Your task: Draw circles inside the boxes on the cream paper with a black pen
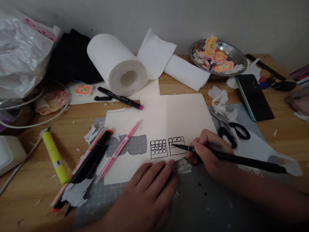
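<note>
My right hand [207, 151] grips a black pen [246, 160], its tip touching the paper inside the right of two drawn boxes. That box [177, 146] has a row of small circles along its top and a start of circles below. Beside it, the left box [158, 149] is filled with rows of circles. My left hand [154, 187] lies flat with fingers stretched over the lower edge of the white paper [185, 112]. A ruler [183, 166] shows partly beneath the paper, between my hands. A rectangular cut-out in the sheet reveals the grey cutting mat [127, 146].
Across the paper lies a pink pen [119, 149]; markers [89, 158] and a yellow tube [55, 158] sit left. Scissors [228, 137] and a phone [254, 96] are right. Behind stand a paper roll [116, 64] and a metal bowl [234, 53] of coloured cut-outs.
</note>
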